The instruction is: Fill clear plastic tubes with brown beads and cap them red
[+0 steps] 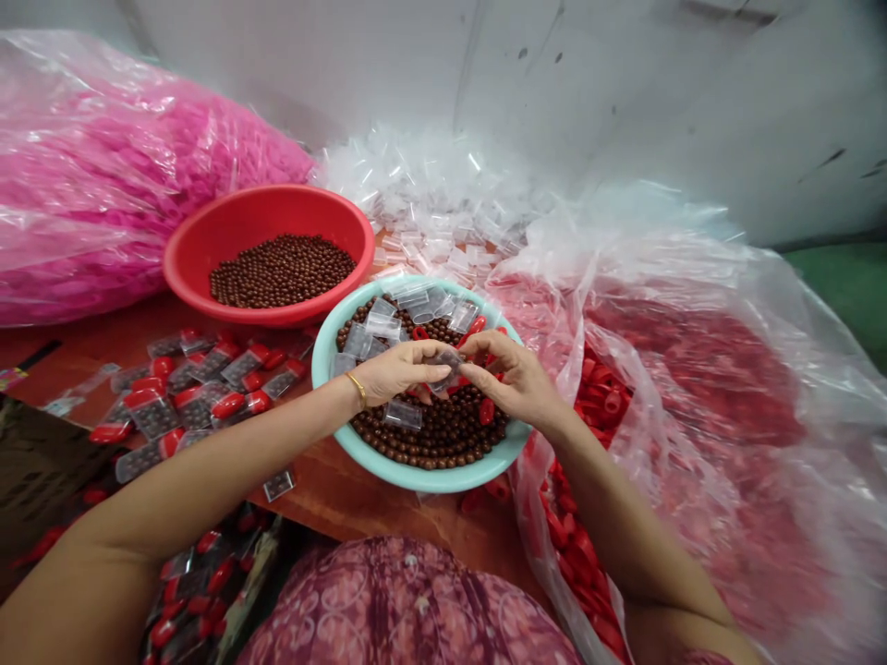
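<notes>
Both hands meet over a teal bowl (325,351) full of small brown balls, with several clear plastic tubes and red caps lying on top. My left hand (394,371) pinches a small clear tube (447,363) holding brown balls. My right hand (513,377) grips the same tube from the other side, fingers closed, with a red cap (486,411) showing under its palm. A gold bangle circles my left wrist.
A red bowl (208,242) of brown balls stands behind left. Filled, red-capped tubes (200,397) lie on the wooden table at left. A clear bag of red caps (693,406) is at right, a pink-filled bag (103,175) far left, loose clear tubes (430,222) behind.
</notes>
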`<action>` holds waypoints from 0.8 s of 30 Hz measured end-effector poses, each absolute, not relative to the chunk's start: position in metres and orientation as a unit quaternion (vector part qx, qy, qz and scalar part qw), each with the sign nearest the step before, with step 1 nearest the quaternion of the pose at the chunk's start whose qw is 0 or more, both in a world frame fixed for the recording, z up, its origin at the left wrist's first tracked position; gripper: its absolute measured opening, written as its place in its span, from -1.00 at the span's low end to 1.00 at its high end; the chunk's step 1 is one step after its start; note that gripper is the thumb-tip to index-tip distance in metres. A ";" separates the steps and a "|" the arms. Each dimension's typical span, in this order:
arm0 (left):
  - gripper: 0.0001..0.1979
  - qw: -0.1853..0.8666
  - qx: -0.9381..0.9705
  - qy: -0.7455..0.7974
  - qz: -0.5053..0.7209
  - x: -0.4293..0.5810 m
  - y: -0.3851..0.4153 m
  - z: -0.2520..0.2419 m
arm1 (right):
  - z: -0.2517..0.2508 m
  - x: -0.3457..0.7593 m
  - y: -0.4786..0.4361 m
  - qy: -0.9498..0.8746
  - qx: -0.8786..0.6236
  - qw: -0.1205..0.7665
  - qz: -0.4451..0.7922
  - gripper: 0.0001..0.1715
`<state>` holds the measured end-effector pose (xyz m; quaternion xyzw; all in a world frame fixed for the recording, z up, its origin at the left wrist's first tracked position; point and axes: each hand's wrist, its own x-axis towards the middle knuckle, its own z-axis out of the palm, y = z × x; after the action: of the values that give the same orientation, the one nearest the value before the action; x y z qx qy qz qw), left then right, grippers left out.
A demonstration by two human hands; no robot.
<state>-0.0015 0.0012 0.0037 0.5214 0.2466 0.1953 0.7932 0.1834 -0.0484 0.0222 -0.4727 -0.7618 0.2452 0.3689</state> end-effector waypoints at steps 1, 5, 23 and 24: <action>-0.55 0.789 0.531 0.243 0.192 -0.002 0.001 0.004 | 0.022 0.183 -0.049 -0.751 -0.468 0.369 0.285 -0.81; -0.61 0.780 0.547 0.237 0.191 -0.001 0.000 0.006 | 0.018 0.178 -0.048 -0.701 -0.452 0.386 0.395 -0.70; -0.80 0.751 0.503 0.318 0.286 -0.002 0.003 0.013 | 0.038 0.229 -0.072 -0.814 -0.580 0.024 0.019 -0.68; -0.80 0.748 0.508 0.319 0.285 -0.001 0.002 0.013 | 0.038 0.227 -0.072 -0.791 -0.612 0.002 0.010 -0.68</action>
<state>-0.0014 0.0024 0.0126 0.5081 0.3193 0.2847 0.7476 0.2266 -0.0719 0.0382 -0.6120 -0.7908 0.0095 0.0023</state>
